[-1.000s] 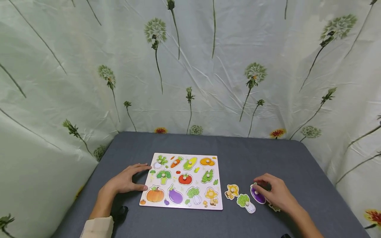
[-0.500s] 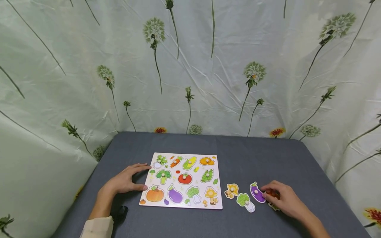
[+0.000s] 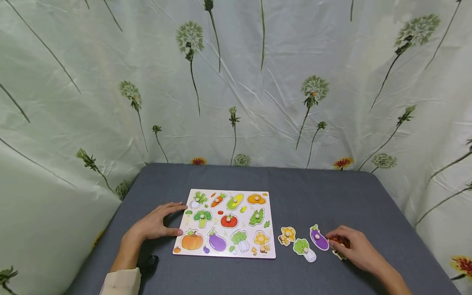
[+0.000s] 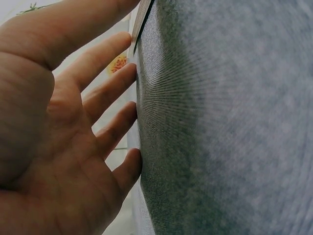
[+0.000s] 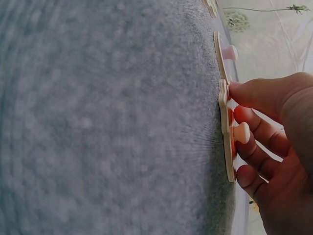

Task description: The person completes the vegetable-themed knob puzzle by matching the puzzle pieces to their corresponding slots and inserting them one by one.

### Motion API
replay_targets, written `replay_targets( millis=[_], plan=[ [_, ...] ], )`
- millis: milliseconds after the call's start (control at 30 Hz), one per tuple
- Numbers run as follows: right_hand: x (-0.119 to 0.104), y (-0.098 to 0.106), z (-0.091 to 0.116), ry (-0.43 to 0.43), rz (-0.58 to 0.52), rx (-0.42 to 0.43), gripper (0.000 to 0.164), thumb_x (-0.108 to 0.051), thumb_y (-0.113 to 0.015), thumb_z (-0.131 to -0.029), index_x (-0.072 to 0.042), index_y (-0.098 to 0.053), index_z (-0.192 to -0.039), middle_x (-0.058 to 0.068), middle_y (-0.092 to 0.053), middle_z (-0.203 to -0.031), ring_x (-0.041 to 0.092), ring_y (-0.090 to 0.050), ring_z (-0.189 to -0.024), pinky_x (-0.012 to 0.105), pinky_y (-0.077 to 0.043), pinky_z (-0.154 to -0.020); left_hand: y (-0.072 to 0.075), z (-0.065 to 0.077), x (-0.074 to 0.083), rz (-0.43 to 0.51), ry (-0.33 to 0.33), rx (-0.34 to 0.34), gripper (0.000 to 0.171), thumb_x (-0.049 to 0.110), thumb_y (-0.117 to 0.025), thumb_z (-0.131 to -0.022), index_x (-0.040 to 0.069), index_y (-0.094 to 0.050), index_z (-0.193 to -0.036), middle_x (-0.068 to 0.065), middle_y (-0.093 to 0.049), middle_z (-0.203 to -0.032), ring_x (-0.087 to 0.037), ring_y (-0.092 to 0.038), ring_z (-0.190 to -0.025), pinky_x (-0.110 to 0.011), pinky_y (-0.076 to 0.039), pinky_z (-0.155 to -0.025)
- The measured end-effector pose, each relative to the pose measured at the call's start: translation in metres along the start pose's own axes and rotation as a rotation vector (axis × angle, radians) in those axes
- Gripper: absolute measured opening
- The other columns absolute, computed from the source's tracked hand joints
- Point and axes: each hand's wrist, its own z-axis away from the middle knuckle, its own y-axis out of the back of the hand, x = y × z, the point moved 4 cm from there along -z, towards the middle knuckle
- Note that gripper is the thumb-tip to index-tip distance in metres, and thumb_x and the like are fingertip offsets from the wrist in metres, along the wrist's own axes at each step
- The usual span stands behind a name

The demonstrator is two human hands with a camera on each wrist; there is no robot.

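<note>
The fingertips and thumb of my left hand (image 3: 157, 222) rest at the left edge of the vegetable puzzle board (image 3: 270, 229); the left wrist view shows its fingers spread. My right hand (image 3: 350, 243) holds an orange pumpkin puzzle piece (image 3: 334, 241) by its ends, flat on the table. The right wrist view shows the thumb at one end, the fingertips along the piece, and its pale knob (image 5: 241, 132) standing free. Beside it lies the eggplant piece (image 3: 319, 238), then the bok choy piece (image 3: 304, 250) and the mushroom piece (image 3: 287, 236).
Several knobbed pieces, such as the tomato (image 3: 229, 221) and broccoli (image 3: 203, 219), sit in the board's upper rows. Its bottom row shows printed pictures without knobs. A dark object (image 3: 149, 265) lies by the left wrist. A flowered curtain (image 3: 236, 82) hangs behind the grey table (image 3: 295, 188).
My right hand has let go of the eggplant piece and moved right and down onto the pumpkin piece. The eggplant now lies a little higher. My left hand stays put.
</note>
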Motion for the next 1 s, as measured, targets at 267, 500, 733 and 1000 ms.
replay_targets(
  millis=[267, 500, 733, 1000],
  plan=[
    [-0.004, -0.002, -0.006, 0.046, -0.009, 0.019, 0.023, -0.005, -0.083, -0.083, -0.022, -0.076, -0.098, -0.019, -0.059, -0.082, -0.007, -0.048, -0.068, 0.017, -0.039, -0.057, 0.0, -0.001, -0.001, -0.001, 0.029, -0.004, 0.088, 0.056, -0.086, -0.075, 0.024, -0.054, -0.15, -0.018, -0.042, -0.161, -0.051, -0.032, -0.147, -0.076, -0.032, -0.108],
    [-0.001, 0.0, -0.004, 0.053, -0.013, 0.028, 0.024, -0.004, -0.084, -0.082, -0.022, -0.076, -0.096, -0.019, -0.059, -0.081, -0.006, -0.047, -0.067, 0.017, -0.038, -0.056, -0.002, -0.002, -0.002, -0.006, 0.023, -0.002, 0.088, 0.058, -0.086, -0.075, 0.025, -0.054, -0.15, -0.018, -0.042, -0.161, -0.05, -0.032, -0.147, -0.076, -0.033, -0.108],
    [0.005, 0.009, 0.01, 0.044, -0.019, 0.073, 0.026, -0.002, -0.087, -0.076, -0.02, -0.076, -0.092, -0.018, -0.06, -0.08, -0.005, -0.048, -0.066, 0.017, -0.036, -0.056, -0.003, -0.002, -0.002, -0.004, 0.018, -0.006, 0.088, 0.058, -0.085, -0.075, 0.024, -0.054, -0.151, -0.018, -0.041, -0.161, -0.05, -0.032, -0.147, -0.076, -0.033, -0.108],
    [0.01, 0.017, 0.019, -0.043, -0.042, -0.005, 0.021, -0.005, -0.083, -0.084, -0.021, -0.076, -0.095, -0.018, -0.057, -0.081, -0.002, -0.049, -0.066, 0.02, -0.038, -0.054, -0.001, -0.001, -0.001, -0.002, 0.023, -0.009, 0.088, 0.057, -0.085, -0.076, 0.023, -0.054, -0.15, -0.018, -0.041, -0.161, -0.049, -0.032, -0.147, -0.076, -0.033, -0.108]
  ],
)
